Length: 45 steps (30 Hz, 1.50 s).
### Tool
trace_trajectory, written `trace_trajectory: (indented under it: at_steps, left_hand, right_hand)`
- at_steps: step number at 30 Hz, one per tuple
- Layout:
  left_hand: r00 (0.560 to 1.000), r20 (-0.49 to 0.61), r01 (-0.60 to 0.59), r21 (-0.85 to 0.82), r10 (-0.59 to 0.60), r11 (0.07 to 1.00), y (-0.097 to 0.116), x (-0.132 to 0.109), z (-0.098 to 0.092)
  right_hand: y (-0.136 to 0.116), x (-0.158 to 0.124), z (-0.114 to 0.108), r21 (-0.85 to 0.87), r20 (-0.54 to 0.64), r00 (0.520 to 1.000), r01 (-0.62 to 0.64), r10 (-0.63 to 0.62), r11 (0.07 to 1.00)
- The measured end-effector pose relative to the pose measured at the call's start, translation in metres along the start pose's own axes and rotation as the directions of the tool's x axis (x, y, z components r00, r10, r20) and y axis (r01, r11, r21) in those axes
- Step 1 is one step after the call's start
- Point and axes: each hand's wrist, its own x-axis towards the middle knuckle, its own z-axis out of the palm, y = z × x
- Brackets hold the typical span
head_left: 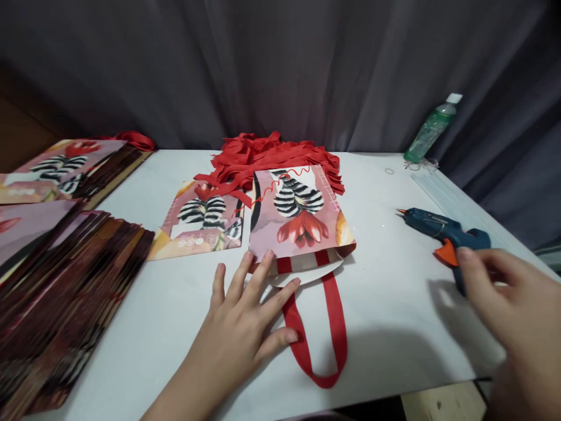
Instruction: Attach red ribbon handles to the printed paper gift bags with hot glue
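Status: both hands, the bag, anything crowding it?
Left hand spread at bag; right hand at glue gun, grasp unclear. Bag lying open, handle looped out. Second bag close left.

Ahead of me, a dark grey curtain [280, 70] hangs behind the white tabletop [377, 202]. Off to my right stands a green, white-capped bottle [430, 133], thin bands [423, 165] bunched at its base; a single loop [389, 169] lies near it, to the left.

My gift bag [302, 204] is smooth printed paper; its handle [336, 327], matt cloth ribbon; my glue gun [432, 222], plastic with a metal nozzle [401, 211].
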Motion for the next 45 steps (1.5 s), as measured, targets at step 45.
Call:
trace_trajectory:
  at_steps: [45]
  left_hand:
    - [0.988, 0.038, 0.152, -0.091, -0.149, 0.984, 0.02, 0.0, -0.001]
  right_hand:
    - [-0.072, -0.102, -0.001, 0.408, 0.905, 0.425, -0.885, -0.031, -0.226]
